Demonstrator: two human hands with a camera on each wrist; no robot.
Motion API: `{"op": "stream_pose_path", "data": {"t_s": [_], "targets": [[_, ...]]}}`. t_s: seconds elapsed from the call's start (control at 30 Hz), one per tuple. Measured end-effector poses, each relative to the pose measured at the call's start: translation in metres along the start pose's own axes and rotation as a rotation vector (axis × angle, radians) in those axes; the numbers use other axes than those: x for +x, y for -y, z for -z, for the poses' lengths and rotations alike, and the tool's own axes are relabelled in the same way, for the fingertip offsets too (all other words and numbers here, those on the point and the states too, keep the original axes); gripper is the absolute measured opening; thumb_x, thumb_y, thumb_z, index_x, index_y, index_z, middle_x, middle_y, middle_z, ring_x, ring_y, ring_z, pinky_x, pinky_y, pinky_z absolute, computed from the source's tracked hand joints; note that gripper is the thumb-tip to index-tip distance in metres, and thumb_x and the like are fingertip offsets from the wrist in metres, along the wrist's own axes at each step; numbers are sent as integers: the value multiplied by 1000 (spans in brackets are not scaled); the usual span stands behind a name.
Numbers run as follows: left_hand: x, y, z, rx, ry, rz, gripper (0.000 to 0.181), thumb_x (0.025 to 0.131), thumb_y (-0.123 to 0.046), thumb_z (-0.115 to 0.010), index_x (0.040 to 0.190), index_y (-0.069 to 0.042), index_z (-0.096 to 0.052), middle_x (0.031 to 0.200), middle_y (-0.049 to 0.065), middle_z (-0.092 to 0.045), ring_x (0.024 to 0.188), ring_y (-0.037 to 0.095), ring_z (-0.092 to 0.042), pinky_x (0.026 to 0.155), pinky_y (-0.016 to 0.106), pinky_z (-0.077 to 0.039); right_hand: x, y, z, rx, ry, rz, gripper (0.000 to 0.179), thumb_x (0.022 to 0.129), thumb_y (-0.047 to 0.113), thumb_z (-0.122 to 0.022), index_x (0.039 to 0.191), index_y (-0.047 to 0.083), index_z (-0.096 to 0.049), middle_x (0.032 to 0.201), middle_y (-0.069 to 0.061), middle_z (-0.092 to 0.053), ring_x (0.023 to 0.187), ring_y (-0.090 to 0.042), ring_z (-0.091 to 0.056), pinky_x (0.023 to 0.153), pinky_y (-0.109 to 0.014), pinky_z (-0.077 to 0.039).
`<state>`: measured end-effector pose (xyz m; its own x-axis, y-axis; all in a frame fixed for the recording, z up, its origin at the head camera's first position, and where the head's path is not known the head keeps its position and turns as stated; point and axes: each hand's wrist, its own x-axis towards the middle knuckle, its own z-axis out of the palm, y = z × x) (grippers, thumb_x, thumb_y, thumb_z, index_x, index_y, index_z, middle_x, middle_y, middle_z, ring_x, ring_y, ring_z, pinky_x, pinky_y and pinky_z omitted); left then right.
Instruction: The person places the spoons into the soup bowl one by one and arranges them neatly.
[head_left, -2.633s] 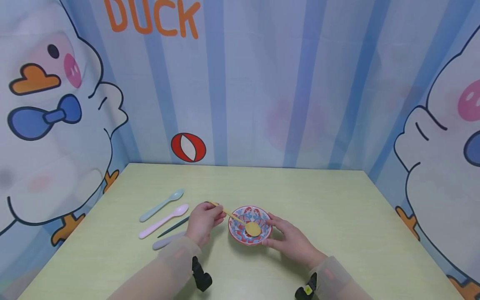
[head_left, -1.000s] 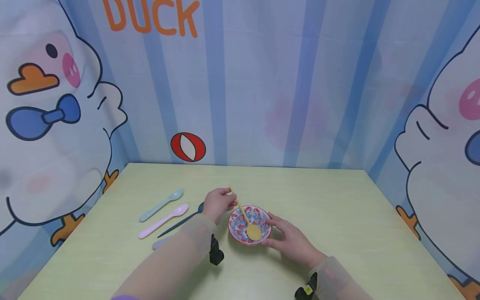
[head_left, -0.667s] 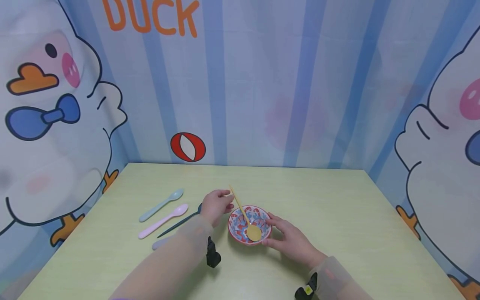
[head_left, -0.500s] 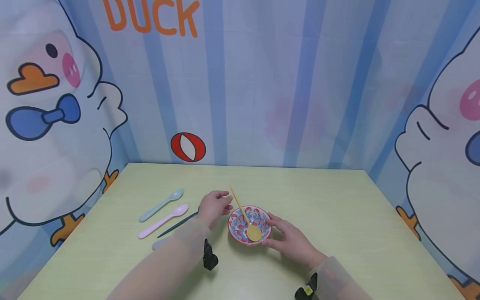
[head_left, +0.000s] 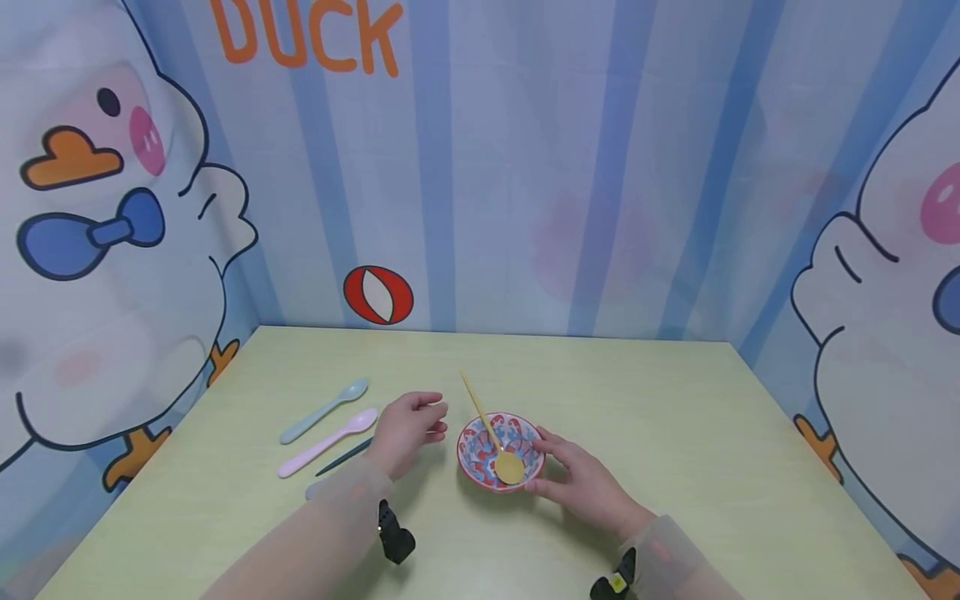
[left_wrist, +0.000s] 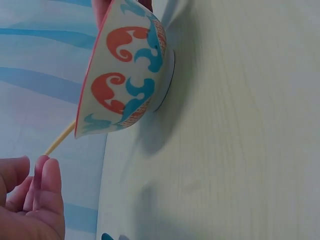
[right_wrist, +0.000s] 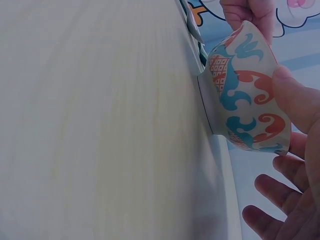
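- Gripping the patterned bowl [head_left: 476, 463] at its right side, the right hand [head_left: 587, 486] sets thumb and forefinger against it; in the right wrist view its other fingers are spread clear.
- Inside the bowl, which sits on the table [head_left: 637, 400] between the hands, rests the yellow spoon [head_left: 509, 468], head down toward the right hand.
- That spoon's long axis runs away and leftward, its handle crossing the far-left rim; the free tip lies right of the left hand [head_left: 408, 432] and slightly beyond it, so the left is nearer the handle, the right nearer the head.
- The left hand hovers empty beside the bowl, apart from it, fingers loosely bent.
- Left of that hand lie the lavender spoon [head_left: 312, 492] and dark green spoon [head_left: 345, 456], both partly covered, then the pink spoon [head_left: 328, 442] and pale blue spoon [head_left: 325, 412].
- Farthest back, the striped backdrop [head_left: 510, 167] reads "DUCK" in orange, the only legible writing; no brand shows.
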<state>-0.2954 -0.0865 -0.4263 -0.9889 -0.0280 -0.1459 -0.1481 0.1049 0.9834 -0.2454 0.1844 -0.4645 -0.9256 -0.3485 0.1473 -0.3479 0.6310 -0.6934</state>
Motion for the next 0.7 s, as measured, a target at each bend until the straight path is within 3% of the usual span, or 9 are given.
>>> {"op": "stream_pose_path", "data": {"t_s": [0.3, 0.7], "targets": [[-15, 5, 27, -8, -20, -20, 38, 94, -18, -62, 128, -2, -56, 118, 19, -59, 84, 21, -60, 74, 30, -55, 1, -2, -1, -1, -5, 13, 70, 81, 46, -73, 136, 7, -53, 151, -4, -37, 138, -33, -32, 108, -53, -29], [-43, 4, 68, 146, -49, -49, 37, 95, -21, -62, 128, -6, -56, 110, 14, -62, 85, 24, -59, 74, 30, -53, 1, -2, -1, 14, 0, -3, 71, 81, 46, -73, 137, 8, -52, 152, -4, -36, 139, -33, -31, 109, -52, -28]]}}
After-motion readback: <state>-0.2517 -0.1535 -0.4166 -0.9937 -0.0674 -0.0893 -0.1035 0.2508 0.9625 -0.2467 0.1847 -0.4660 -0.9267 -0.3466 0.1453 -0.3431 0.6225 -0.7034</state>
